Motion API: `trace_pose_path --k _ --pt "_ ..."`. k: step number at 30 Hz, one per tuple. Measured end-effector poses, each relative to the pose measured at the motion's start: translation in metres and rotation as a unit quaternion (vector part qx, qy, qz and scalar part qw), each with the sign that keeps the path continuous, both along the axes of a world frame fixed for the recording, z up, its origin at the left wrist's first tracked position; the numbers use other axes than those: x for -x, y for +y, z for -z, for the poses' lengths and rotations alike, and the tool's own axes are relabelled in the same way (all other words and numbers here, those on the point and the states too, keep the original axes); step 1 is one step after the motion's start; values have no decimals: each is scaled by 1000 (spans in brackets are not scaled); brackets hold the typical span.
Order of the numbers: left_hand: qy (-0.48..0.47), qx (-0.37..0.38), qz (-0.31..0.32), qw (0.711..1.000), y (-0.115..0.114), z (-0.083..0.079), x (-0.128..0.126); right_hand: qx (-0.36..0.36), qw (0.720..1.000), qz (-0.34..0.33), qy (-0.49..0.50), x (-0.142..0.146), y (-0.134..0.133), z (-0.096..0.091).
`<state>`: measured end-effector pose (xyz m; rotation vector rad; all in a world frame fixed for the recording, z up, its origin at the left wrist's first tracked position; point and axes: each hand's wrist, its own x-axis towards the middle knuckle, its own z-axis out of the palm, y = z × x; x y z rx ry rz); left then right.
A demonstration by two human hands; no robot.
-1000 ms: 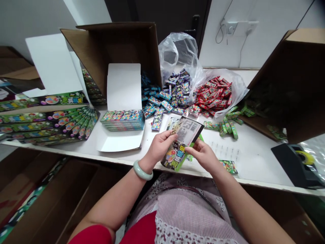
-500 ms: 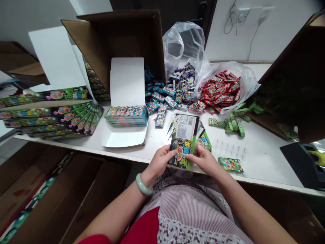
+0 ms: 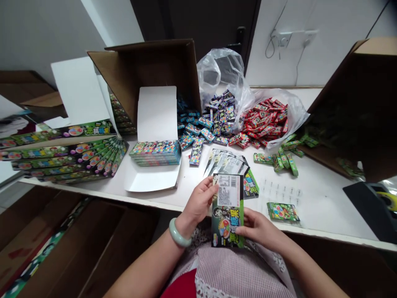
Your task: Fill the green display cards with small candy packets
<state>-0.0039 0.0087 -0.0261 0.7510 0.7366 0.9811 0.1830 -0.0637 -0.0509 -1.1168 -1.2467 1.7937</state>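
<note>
A flat printed candy packet [image 3: 228,211], black and green with a white label at its top, is held upright between both hands at the table's front edge. My left hand [image 3: 200,200] pinches its upper left side, thumb on the front. Lower down, my right hand [image 3: 256,225] grips the right edge with the thumb over the print. Just behind lies a fan of similar packets [image 3: 228,162] on the white table. To the right, a small green candy box [image 3: 283,211] rests beside a clear sheet of round stickers [image 3: 281,188].
Behind are heaps of small blue [image 3: 192,129], purple [image 3: 221,109], red [image 3: 265,118] and green boxes [image 3: 284,160], some in clear bags. An open display box [image 3: 155,154] holds stacked packs. Folded display cartons [image 3: 83,153] stand left; a tape dispenser [image 3: 372,211] sits right.
Both hands have drawn the packet toward my body, away from the fanned packets, which now show more. My left hand has shifted to the packet's upper side. The camera view has tilted up slightly.
</note>
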Motion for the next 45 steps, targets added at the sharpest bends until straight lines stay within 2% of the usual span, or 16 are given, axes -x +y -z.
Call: trace_pose_path --k 2,4,7,10,13,16,20,23,26,28,34,36,41,45 --pt "15 -16 -5 1000 -3 -1 0 -69 991 94 -64 -6 4 -9" --pt "27 -35 -7 999 -5 -3 -3 -137 964 195 -118 -8 12 -17" --pt "52 -89 -25 994 -10 -6 -5 -194 941 250 -117 -4 25 -21" --pt "100 -149 -16 984 -12 -9 2 -200 944 243 -97 2 29 -17" --pt "151 -171 7 974 -9 -12 13 -188 953 220 -87 2 26 -17" --pt "203 -175 20 963 -4 -15 19 -171 965 175 -90 -5 25 -27" --pt "264 -242 40 933 -1 -24 18 -171 963 146 -148 -16 29 -48" --pt "235 -261 29 936 -1 -33 16 -210 952 149 -169 -19 32 -62" --pt "172 -209 29 962 2 -41 15 -180 965 154 -111 -18 34 -71" --pt "158 -187 38 969 3 -44 15 -174 968 144 -109 -18 34 -73" --pt "173 -240 24 955 0 -52 15 -288 928 97 -215 -15 28 -84" --pt "177 -233 13 956 0 -54 12 -277 931 100 -214 -12 30 -90" --pt "179 -189 7 965 6 -59 5 -177 967 94 -157 -6 43 -100" --pt "183 -238 42 953 6 -61 12 -192 961 57 -189 -8 44 -102"
